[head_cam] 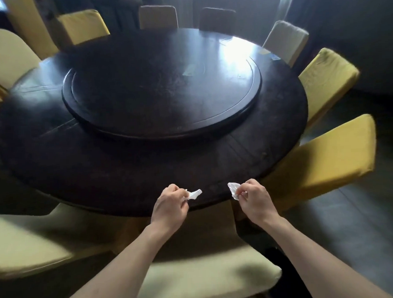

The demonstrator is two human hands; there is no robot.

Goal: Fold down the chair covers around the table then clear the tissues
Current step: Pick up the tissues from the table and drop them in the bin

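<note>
Tissues in both hands mark a late stage of the task. The left hand (170, 204) pinches a small crumpled tissue (194, 194) between thumb and fingertips, most of the white wad jutting past them toward the right. The right hand (253, 199) pinches a second tissue (234, 190) in the same way, its wad protruding to the left. Both tissues hang just above the near rim of the round dark table (57, 153), apart from each other and not touching the wood.

Yellow chair covers (325, 162) on the chairs ringing the table appear to sit low and smooth over the backs, so the folding step is probably complete, though the far chairs are too dim to judge. The raised turntable (162, 98) at the centre bears a pale patch toward its far right (194, 69), and another pale scrap (270, 55) lies near the table's far right edge; whether these are further tissues or reflections cannot be told. What remains, as a judgement, is carrying the two held tissues away and checking those far spots.
</note>
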